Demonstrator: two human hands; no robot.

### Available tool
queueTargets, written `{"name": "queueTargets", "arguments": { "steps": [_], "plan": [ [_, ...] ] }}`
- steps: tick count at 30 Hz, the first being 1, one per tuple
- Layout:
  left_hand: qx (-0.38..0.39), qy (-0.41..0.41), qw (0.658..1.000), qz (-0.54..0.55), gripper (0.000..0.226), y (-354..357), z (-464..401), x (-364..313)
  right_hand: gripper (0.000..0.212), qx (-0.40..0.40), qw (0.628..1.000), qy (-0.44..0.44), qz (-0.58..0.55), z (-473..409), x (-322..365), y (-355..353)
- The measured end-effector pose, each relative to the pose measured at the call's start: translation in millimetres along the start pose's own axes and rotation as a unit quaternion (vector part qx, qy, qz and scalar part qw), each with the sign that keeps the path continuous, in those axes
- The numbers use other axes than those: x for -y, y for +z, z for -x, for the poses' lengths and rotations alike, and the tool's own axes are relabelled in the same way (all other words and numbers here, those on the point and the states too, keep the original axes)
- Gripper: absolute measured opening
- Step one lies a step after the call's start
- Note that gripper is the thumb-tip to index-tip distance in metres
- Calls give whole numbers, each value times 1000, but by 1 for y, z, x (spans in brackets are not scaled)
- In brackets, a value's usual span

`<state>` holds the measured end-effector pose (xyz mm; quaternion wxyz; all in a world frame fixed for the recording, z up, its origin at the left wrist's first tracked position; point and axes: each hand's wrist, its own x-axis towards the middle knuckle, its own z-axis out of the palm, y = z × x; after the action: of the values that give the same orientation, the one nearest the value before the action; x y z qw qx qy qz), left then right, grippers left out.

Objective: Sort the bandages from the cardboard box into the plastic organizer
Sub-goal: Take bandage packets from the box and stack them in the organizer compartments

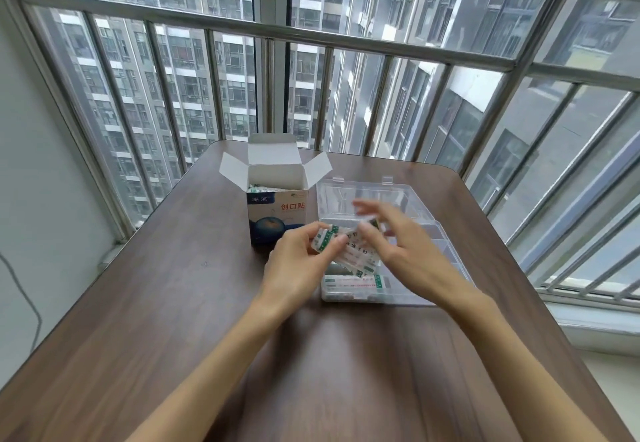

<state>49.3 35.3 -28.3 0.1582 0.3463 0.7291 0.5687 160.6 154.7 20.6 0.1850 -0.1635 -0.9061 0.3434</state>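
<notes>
Head view, one worn camera looking down over a brown wood-grain desk [156,303] set against a barred window. Item: left hand [298,261], fingers curled round one end of a loose fan of wrapped bandages [349,251], white strips with green ends, held above the near-left part of the organizer. Item: right hand [398,251], blurred with motion; thumb and forefinger appear to pinch at the top strip of the fan, the other fingers spread and raised, though the blur leaves the exact grip uncertain. Item: plastic organizer [433,233], clear, lid hinged open toward the window, dividers faintly visible; a neat stack of bandages [356,282] already lies lengthwise in the nearest compartment. Item: cardboard box [277,213], blue and white with red lettering, flaps up, standing just left of the organizer and touching or nearly touching it; more strips show inside at its left rim. Judgement on the step: a strip is being peeled from the held bunch for placing. It would go best with the left hand keeping the fan squared, the right taking one strip cleanly by its end and laying it flat, in line with the stack below. Hindrances: slippery wrappers may slide out together; the open lid and low dividers crowd the far side; a dark cable [24,306] hangs at the left wall, well apart.
</notes>
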Motion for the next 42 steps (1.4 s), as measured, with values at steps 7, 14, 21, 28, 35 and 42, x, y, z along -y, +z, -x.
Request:
{"name": "queueTargets", "arguments": {
  "steps": [7, 14, 21, 28, 35, 42],
  "plan": [
    [-54, 64, 974, -211, 46, 20, 5, 4, 15, -31, 997, 19, -71, 4, -27, 3],
    [-65, 202, 924, -317, 48, 4, -1, 9, 16, 14, 999, -2, -47, 7, -35, -4],
    [-102, 165, 941, -276, 32, 6, 3, 8, 20, 58, 996, 7, -65, 11, -25, 5],
    [-79, 153, 953, -249, 29, 14, 8, 4, 30, 30, 997, -16, -64, 15, -22, 6],
    [26, 105, 983, -148, 21, -11, 5, 11, 25, 105, 994, 19, -13, 12, -27, -4],
    [-8, 83, 984, -155, 13, -20, 7, 7, 27, 65, 997, 29, -23, 11, -26, -10]
  ]
}}
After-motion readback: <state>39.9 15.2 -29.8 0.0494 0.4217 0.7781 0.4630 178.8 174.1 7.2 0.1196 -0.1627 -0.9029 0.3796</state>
